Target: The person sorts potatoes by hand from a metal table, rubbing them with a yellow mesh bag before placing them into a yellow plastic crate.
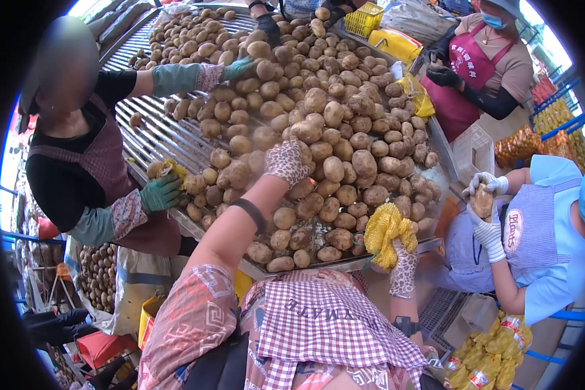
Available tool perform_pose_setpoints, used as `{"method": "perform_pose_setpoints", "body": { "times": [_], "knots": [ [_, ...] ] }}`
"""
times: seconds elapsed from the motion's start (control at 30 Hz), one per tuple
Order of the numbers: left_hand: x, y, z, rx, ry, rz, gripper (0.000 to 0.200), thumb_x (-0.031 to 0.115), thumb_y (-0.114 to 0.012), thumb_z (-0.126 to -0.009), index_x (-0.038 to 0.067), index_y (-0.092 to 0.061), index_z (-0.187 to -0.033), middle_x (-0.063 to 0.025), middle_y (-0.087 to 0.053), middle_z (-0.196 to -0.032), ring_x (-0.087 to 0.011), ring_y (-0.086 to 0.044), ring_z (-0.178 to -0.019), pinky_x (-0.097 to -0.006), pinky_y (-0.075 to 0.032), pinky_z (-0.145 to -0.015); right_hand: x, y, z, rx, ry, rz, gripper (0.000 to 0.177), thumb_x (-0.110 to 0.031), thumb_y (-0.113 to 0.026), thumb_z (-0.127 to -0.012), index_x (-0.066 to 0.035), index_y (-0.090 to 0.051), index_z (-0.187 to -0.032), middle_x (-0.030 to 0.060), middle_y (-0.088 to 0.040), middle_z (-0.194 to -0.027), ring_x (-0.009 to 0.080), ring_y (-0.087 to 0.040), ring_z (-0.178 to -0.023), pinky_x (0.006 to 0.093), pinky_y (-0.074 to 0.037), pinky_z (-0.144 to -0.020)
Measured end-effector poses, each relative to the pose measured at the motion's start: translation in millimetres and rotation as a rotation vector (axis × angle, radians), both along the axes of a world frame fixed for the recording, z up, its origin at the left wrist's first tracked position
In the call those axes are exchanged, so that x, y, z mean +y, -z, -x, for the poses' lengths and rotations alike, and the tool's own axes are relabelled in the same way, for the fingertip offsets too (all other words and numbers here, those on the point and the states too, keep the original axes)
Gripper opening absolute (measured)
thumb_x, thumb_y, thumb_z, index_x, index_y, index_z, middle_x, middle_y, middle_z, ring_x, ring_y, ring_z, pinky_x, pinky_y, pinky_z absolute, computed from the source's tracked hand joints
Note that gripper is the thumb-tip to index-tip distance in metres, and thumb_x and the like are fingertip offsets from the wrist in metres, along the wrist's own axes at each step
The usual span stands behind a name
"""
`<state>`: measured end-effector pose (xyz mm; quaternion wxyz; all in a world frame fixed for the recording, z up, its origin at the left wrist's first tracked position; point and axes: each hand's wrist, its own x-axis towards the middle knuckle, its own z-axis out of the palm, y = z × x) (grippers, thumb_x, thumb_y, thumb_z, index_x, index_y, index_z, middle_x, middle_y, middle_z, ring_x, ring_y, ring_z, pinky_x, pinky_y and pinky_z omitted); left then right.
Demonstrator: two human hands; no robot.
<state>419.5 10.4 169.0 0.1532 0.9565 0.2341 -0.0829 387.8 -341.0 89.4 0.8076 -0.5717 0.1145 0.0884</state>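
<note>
My left hand, in a leopard-print glove, reaches into the middle of a large heap of potatoes. Its fingers bend down over the potatoes, and their tips are hidden, so a grip cannot be made out. Near the table's front edge, my right hand, in a matching glove, is closed on a bunched yellow mesh bag. The bag lies against the front right of the heap, beside several potatoes.
A slatted metal table bears the heap. A co-worker at the left reaches in with green gloves. Two more people stand at the right, each handling a potato. Filled yellow bags lie at the lower right.
</note>
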Motion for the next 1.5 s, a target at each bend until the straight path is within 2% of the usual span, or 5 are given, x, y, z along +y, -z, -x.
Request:
{"method": "perform_pose_setpoints", "body": {
  "times": [0.3, 0.5, 1.0, 1.2, 1.5],
  "knots": [
    [2, -6, 48, -0.611, 0.226, 1.277, 0.085, 0.029, -0.083, -0.067, 0.007, -0.041, -0.137, -0.0128, -0.045, -0.138, -0.024, -0.042, -0.13, -0.0385, -0.033, -0.109, 38, -53, -57, -0.347, -0.217, 0.376, 0.047, -0.005, -0.073, -0.08, 0.0, -0.055, -0.122, 0.0101, -0.061, -0.116, 0.0207, -0.059, -0.106, 0.0329, -0.048, -0.094],
    [-25, 1, 63, -0.636, 0.289, 0.99, 0.083, 0.026, -0.085, -0.067, 0.006, -0.042, -0.135, -0.0115, -0.051, -0.131, -0.0249, -0.047, -0.123, -0.037, -0.036, -0.107, 140, -164, -49, -1.18, -0.56, 0.838, 0.053, -0.022, -0.08, -0.073, -0.011, -0.058, -0.12, 0.0167, -0.053, -0.127, 0.0319, -0.051, -0.119, 0.0423, -0.044, -0.101],
    [-32, 10, 88, -0.856, 0.173, 0.681, 0.084, 0.023, -0.085, -0.066, 0.004, -0.041, -0.134, -0.0131, -0.051, -0.127, -0.0252, -0.048, -0.121, -0.0369, -0.038, -0.105, 138, -156, -41, -1.306, -0.506, 0.609, 0.046, 0.0, -0.074, -0.069, -0.004, -0.062, -0.113, 0.0136, -0.062, -0.112, 0.0262, -0.062, -0.101, 0.0367, -0.048, -0.093],
    [-30, 10, 105, -0.726, -0.201, 2.215, 0.086, 0.042, -0.079, -0.072, 0.005, -0.038, -0.138, -0.0142, -0.051, -0.132, -0.0296, -0.05, -0.123, -0.0437, -0.042, -0.104, 107, -55, -74, -0.541, -0.606, 0.519, 0.043, 0.003, -0.071, -0.075, -0.002, -0.058, -0.115, 0.0094, -0.063, -0.109, 0.0184, -0.061, -0.101, 0.0315, -0.049, -0.092],
    [-46, 9, 100, -0.739, -0.555, 2.511, 0.06, 0.054, -0.053, -0.09, 0.01, -0.047, -0.13, -0.012, -0.056, -0.123, -0.0279, -0.057, -0.109, -0.0465, -0.048, -0.095, 153, -114, -24, -1.358, -0.676, 0.772, 0.048, -0.003, -0.075, -0.074, -0.003, -0.057, -0.119, 0.0142, -0.061, -0.118, 0.0239, -0.058, -0.112, 0.0376, -0.05, -0.093]
  ]
}}
